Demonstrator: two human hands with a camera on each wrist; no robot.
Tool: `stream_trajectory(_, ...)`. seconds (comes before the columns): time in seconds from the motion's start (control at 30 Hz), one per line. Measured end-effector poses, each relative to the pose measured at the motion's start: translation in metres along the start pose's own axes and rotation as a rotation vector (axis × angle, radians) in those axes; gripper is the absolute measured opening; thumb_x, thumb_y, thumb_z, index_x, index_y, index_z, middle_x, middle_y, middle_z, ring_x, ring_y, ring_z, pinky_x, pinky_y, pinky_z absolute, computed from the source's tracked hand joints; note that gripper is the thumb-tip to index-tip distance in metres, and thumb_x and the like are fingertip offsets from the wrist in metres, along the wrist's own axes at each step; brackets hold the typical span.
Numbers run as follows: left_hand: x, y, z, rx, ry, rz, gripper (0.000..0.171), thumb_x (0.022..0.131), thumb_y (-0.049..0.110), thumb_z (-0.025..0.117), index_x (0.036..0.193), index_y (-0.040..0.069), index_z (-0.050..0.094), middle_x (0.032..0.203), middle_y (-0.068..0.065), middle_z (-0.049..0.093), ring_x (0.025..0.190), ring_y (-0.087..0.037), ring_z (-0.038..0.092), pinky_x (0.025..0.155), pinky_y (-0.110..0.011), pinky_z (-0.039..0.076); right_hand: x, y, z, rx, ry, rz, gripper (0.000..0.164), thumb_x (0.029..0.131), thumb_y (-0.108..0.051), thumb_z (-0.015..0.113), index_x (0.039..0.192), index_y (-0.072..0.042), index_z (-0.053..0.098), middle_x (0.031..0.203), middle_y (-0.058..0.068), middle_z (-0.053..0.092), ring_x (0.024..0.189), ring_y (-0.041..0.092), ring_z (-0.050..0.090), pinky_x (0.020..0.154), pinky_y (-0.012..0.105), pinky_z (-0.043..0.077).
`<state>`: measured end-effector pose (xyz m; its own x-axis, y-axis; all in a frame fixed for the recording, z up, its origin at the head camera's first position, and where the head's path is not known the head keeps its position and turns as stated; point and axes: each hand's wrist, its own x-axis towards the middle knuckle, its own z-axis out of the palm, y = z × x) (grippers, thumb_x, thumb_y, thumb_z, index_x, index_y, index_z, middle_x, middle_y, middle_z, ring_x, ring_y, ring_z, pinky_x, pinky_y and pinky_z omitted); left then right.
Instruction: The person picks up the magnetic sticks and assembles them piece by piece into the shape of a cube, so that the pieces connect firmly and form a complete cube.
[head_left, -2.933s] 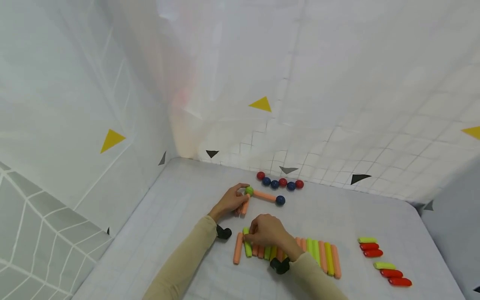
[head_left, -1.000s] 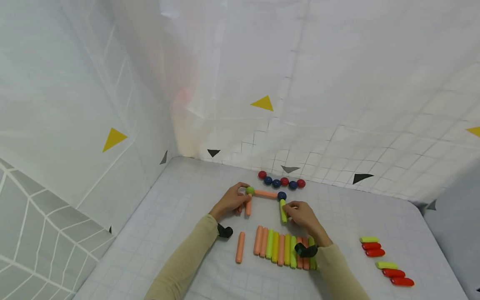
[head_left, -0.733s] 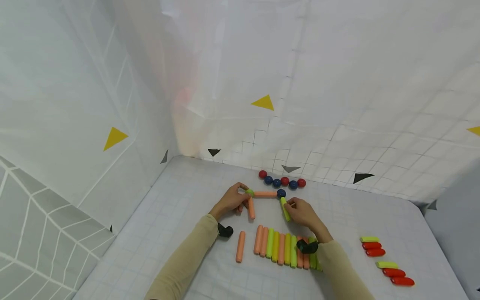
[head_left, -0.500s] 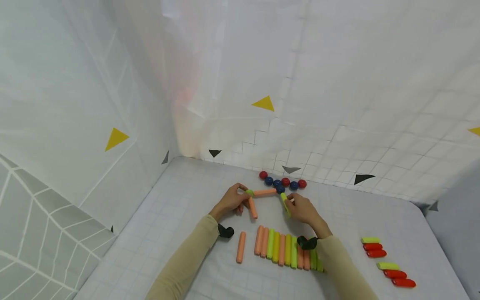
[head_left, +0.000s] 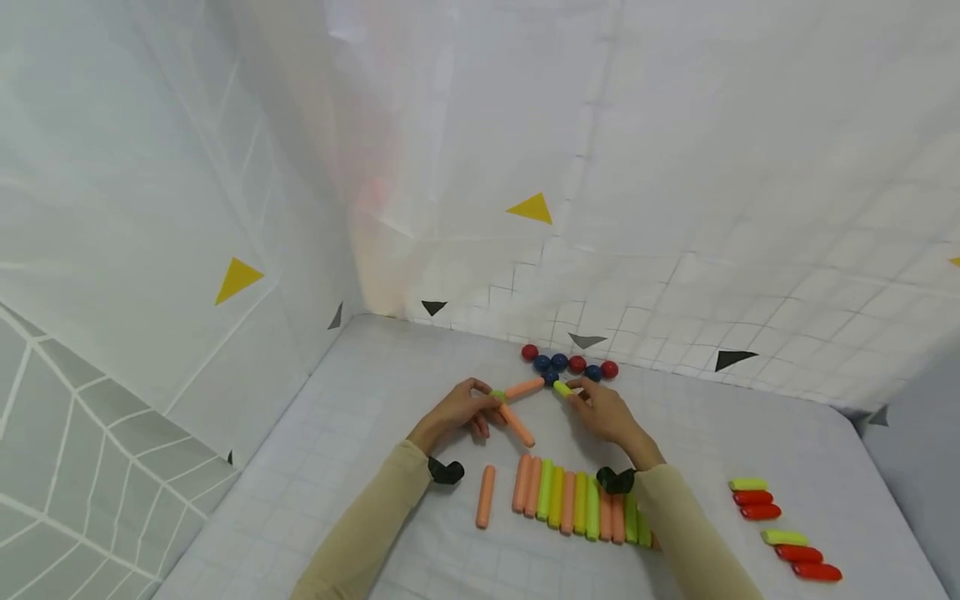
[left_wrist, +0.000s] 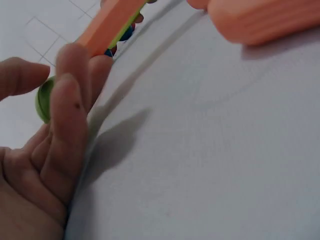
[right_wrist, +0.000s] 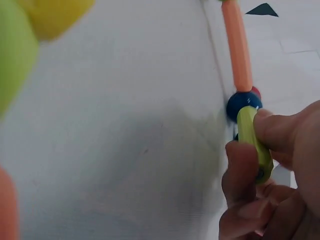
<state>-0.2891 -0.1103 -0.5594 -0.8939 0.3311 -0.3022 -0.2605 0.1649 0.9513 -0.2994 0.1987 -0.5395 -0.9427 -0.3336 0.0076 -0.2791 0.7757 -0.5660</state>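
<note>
My left hand [head_left: 453, 408] pinches a green ball [left_wrist: 44, 102] between thumb and fingers. Two orange rods stem from this ball: one rod [head_left: 517, 426] slants toward the front right, the other [head_left: 525, 387] runs to a dark blue ball [right_wrist: 240, 104]. On the blue ball's near side sits the end of a yellow-green rod [right_wrist: 246, 122], which my right hand [head_left: 606, 414] grips between thumb and fingers. Together the pieces form a bent chain between my hands. In the head view most of the yellow-green rod is hidden by the right fingers.
Several red and blue balls [head_left: 577, 364] line the back, close behind the chain. A row of orange, yellow and green rods [head_left: 568, 504] lies in front, partly under the right forearm. One orange rod [head_left: 486, 497] lies apart. Short red and yellow-green pieces [head_left: 798, 553] rest at right.
My right hand took a yellow-green rod from the row and brought it to the blue ball. The chain has since turned, its blue end swinging back toward the ball row.
</note>
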Motion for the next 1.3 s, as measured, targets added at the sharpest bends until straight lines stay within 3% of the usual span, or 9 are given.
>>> stream_trajectory(0.27,-0.005,-0.001,-0.004,-0.011,-0.152,-0.007,0.036,0.103,0.023,0.067,0.132,0.004,0.062,0.101,-0.014,0.082,0.059,-0.016,0.070,0.056,-0.027,0.055,0.009,0.010,0.002,0.048,-0.047,-0.013,0.033,0.110,-0.021,0.058,0.141,-0.011,0.063,0.127,0.023,0.071,0.072,0.013,0.065,0.075,0.037,0.054)
stream_trajectory(0.37,-0.005,-0.001,-0.005,0.002,-0.194,0.022,0.030,0.102,0.023,0.067,0.126,0.005,0.066,0.098,-0.014,0.082,0.058,-0.015,0.068,0.055,-0.026,0.054,0.011,0.011,0.001,0.062,-0.064,0.000,0.034,0.110,-0.020,0.057,0.143,-0.014,0.062,0.130,0.023,0.070,0.076,0.015,0.065,0.074,0.036,0.054)
stream_trajectory(0.47,-0.005,-0.002,-0.007,0.009,-0.220,0.043,0.029,0.102,0.023,0.069,0.125,0.006,0.066,0.095,-0.012,0.082,0.057,-0.014,0.067,0.055,-0.026,0.054,0.013,0.010,0.001,0.069,-0.064,-0.016,0.036,0.109,-0.016,0.058,0.144,-0.014,0.062,0.134,0.023,0.068,0.093,0.026,0.069,0.083,0.044,0.058)
stream_trajectory(0.57,-0.004,-0.002,-0.008,0.006,-0.212,0.061,0.030,0.102,0.024,0.069,0.124,0.004,0.066,0.093,-0.011,0.082,0.057,-0.013,0.067,0.055,-0.027,0.053,0.016,0.008,0.002,0.085,-0.052,-0.037,0.039,0.107,-0.010,0.059,0.146,-0.011,0.060,0.138,0.024,0.065,0.111,0.036,0.067,0.096,0.054,0.057)
stream_trajectory(0.63,-0.005,-0.003,-0.008,0.001,-0.188,0.073,0.030,0.102,0.025,0.069,0.123,0.004,0.067,0.092,-0.010,0.081,0.057,-0.014,0.066,0.055,-0.027,0.054,0.018,0.007,0.004,0.106,-0.029,-0.034,0.040,0.104,-0.007,0.061,0.144,-0.008,0.060,0.138,0.025,0.065,0.115,0.039,0.066,0.100,0.058,0.055)
stream_trajectory(0.77,-0.009,-0.007,-0.008,0.016,-0.121,0.105,0.029,0.104,0.027,0.069,0.120,0.003,0.068,0.089,-0.008,0.080,0.056,-0.013,0.065,0.054,-0.027,0.053,0.022,0.003,0.010,0.147,0.041,-0.005,0.035,0.099,-0.004,0.066,0.133,-0.001,0.060,0.129,0.025,0.066,0.105,0.037,0.068,0.093,0.051,0.060)
stream_trajectory(0.97,-0.025,-0.012,-0.008,0.065,-0.087,0.119,0.028,0.102,0.025,0.070,0.118,0.003,0.068,0.085,-0.008,0.078,0.053,-0.013,0.063,0.051,-0.027,0.052,0.027,0.000,0.018,0.197,0.123,0.054,0.026,0.093,-0.007,0.078,0.117,-0.002,0.068,0.117,0.019,0.072,0.099,0.032,0.072,0.080,0.041,0.063)
stream_trajectory(1.13,-0.038,-0.015,-0.015,0.112,-0.042,0.084,0.026,0.101,0.023,0.069,0.117,0.002,0.066,0.080,-0.011,0.076,0.048,-0.014,0.061,0.046,-0.027,0.051,0.035,-0.004,0.026,0.237,0.113,0.030,0.024,0.093,-0.009,0.079,0.115,-0.006,0.071,0.118,0.016,0.074,0.098,0.029,0.074,0.081,0.038,0.063)
stream_trajectory(1.3,-0.044,-0.014,-0.021,0.209,-0.054,0.059,0.025,0.102,0.026,0.069,0.117,0.006,0.066,0.074,-0.011,0.073,0.047,-0.016,0.061,0.045,-0.027,0.052,0.043,-0.013,0.027,0.286,0.161,-0.011,0.024,0.095,-0.007,0.076,0.119,-0.003,0.072,0.120,0.018,0.073,0.093,0.027,0.076,0.069,0.031,0.062)
